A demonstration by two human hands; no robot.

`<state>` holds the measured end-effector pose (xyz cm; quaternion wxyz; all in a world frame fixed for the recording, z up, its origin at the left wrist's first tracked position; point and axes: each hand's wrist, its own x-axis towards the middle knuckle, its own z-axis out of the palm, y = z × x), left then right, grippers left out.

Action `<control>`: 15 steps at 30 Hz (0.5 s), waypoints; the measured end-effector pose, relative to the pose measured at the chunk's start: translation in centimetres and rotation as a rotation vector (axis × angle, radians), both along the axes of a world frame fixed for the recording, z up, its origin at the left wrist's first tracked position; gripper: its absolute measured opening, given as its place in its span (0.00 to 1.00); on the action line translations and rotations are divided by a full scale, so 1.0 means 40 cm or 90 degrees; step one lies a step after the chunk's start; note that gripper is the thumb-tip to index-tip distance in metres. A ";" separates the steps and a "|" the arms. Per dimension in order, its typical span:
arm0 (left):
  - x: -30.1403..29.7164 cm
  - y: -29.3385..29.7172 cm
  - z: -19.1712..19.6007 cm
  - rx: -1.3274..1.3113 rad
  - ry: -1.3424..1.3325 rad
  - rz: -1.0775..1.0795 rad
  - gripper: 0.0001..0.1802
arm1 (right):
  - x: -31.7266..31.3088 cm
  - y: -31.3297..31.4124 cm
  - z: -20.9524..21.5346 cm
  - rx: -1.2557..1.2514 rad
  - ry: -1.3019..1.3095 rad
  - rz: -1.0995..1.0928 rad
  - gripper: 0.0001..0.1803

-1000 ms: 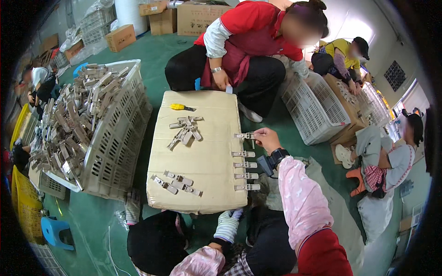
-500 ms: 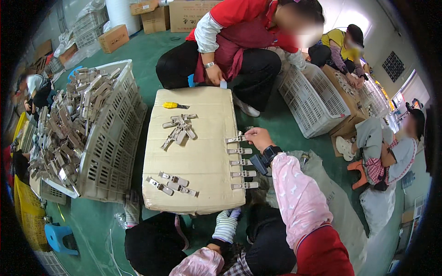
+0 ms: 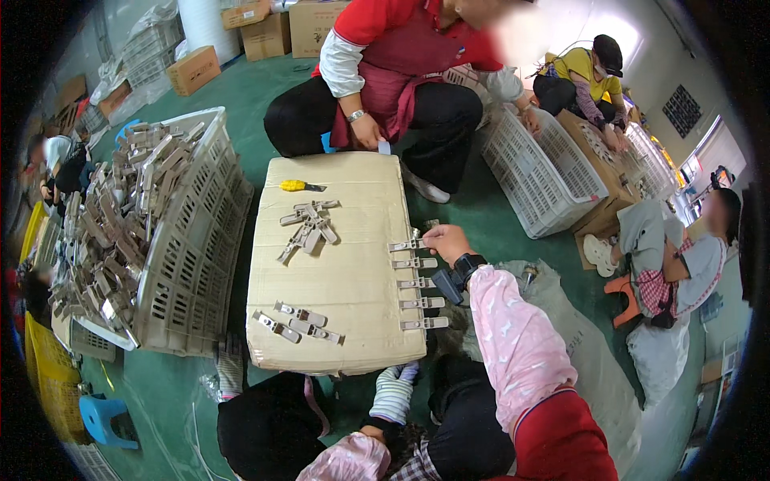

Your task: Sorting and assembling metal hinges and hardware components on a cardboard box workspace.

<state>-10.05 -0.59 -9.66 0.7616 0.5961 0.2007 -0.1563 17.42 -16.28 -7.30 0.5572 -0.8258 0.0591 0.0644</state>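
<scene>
A cardboard-coloured board (image 3: 353,240) lies in front of me. At its right edge, my right hand (image 3: 449,243) pinches the outer end of the farthest metal clip (image 3: 406,245). Below that clip, several more metal clips (image 3: 423,304) sit in a row along the same edge, their ends sticking out over it. A loose pile of clips (image 3: 310,224) lies on the board's upper middle, and 3 clips (image 3: 298,321) lie at its lower left. At the lower edge, my left hand (image 3: 373,431) is down by my striped sock; its fingers are hidden.
A yellow-handled cutter (image 3: 302,186) lies at the board's far end, where a co-worker (image 3: 377,72) sits. White crates heaped with clips (image 3: 188,248) stand to the left. Another white crate (image 3: 545,176) is far right. Plastic sheeting (image 3: 569,337) lies under my right arm.
My right hand stays on the farthest clip with a very slight shift. The co-worker opposite has leaned left, and their other hand now shows over the far right crate.
</scene>
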 end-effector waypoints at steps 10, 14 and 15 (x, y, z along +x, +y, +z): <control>-0.005 0.002 -0.004 -0.012 0.001 -0.004 0.20 | 0.004 0.003 -0.023 -0.039 0.018 -0.008 0.07; -0.004 0.009 0.015 0.011 0.016 -0.024 0.20 | 0.005 0.006 -0.032 -0.075 0.018 0.003 0.08; -0.002 0.010 0.017 0.004 0.014 -0.029 0.20 | 0.009 0.001 -0.038 -0.087 0.018 0.003 0.09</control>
